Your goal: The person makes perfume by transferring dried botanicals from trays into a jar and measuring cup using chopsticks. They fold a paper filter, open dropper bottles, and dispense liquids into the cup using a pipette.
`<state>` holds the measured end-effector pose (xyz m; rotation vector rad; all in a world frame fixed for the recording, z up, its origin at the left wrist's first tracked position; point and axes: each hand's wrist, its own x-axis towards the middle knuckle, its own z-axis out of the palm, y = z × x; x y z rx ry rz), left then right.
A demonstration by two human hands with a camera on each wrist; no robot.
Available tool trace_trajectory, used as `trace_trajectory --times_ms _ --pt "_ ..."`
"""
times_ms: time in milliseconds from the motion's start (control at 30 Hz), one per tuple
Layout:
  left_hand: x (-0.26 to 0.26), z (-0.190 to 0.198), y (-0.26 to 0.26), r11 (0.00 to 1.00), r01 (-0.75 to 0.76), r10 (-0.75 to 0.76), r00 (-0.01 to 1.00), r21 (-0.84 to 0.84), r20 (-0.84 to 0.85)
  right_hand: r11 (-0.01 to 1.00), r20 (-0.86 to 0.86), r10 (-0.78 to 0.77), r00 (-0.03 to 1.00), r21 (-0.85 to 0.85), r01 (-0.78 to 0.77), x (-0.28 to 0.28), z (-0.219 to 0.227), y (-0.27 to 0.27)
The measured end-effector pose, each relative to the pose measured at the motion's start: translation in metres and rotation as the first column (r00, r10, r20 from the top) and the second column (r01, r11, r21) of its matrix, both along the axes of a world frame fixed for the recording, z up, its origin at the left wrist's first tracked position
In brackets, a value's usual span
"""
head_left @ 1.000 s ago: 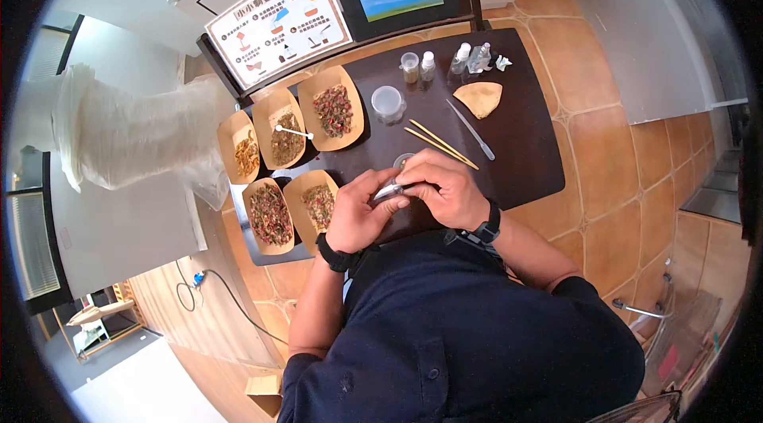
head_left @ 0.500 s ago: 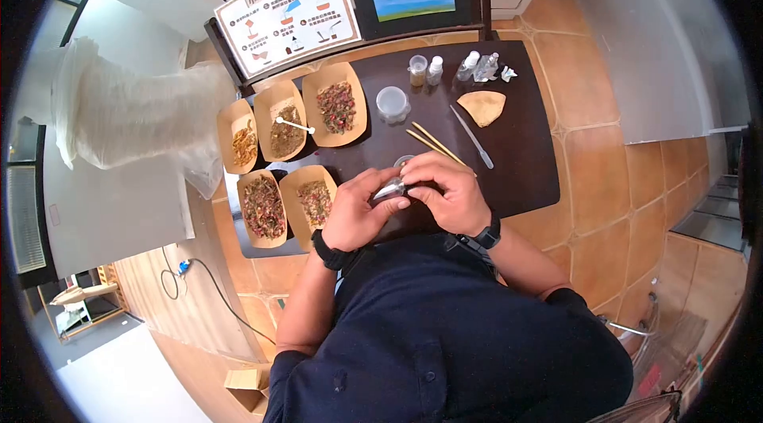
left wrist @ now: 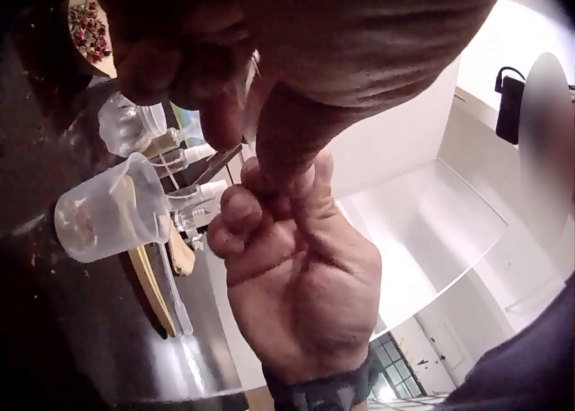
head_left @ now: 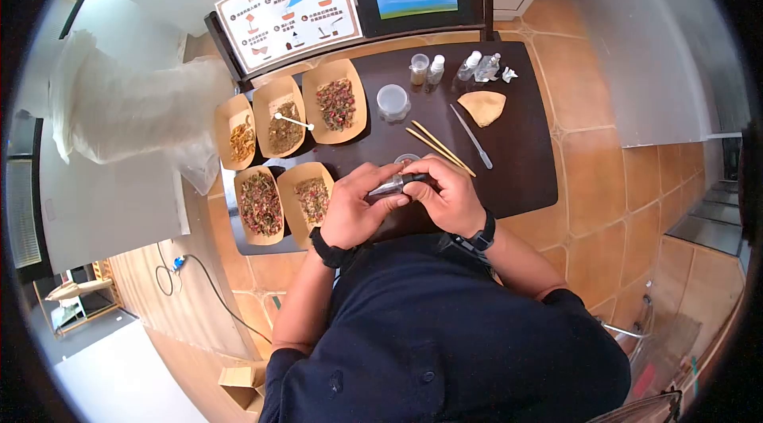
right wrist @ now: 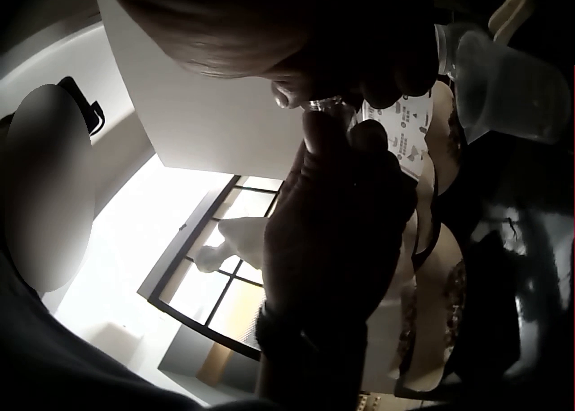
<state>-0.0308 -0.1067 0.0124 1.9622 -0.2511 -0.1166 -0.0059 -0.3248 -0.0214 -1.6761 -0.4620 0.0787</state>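
Note:
In the head view, my left hand (head_left: 355,203) grips a small clear bottle (head_left: 386,188) lying sideways over the table's near edge. My right hand (head_left: 450,194) pinches the black cap (head_left: 415,178) at the bottle's other end. Both hands meet fingertip to fingertip around it, and the fingers largely hide it in the wrist views. Just beyond them stands a clear plastic cup (left wrist: 108,212) with some dried plant bits inside; only its rim shows past the fingers from the head.
On the dark table, several paper trays (head_left: 355,117) of dried flowers and herbs stand at left, one with a white spoon (head_left: 292,121). Further right are a lidded jar (head_left: 393,102), wooden sticks (head_left: 441,149), a pipette (head_left: 473,137), small bottles (head_left: 469,67) and a tan folded piece (head_left: 482,108).
The head view has shifted slightly. Both hands stay together on the bottle, while the right fingers have moved so that more of the black cap shows.

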Motion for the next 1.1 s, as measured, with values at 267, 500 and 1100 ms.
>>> trace_trajectory --times_ms 267,500,1100 --pt "0.0 -0.003 0.001 1.0 0.011 -0.011 0.999 0.016 0.041 0.998 -0.068 0.064 0.996 -0.001 -0.064 0.002 0.007 -0.001" --pt "0.0 0.0 0.001 0.998 0.006 -0.006 1.0 0.066 0.006 0.982 -0.057 0.076 0.996 -0.169 -0.085 0.003 0.009 -0.008" --pt "-0.003 0.001 -0.013 0.992 -0.021 0.008 0.994 0.122 0.106 0.984 0.045 0.063 0.997 -0.169 -0.055 0.006 0.015 -0.005"
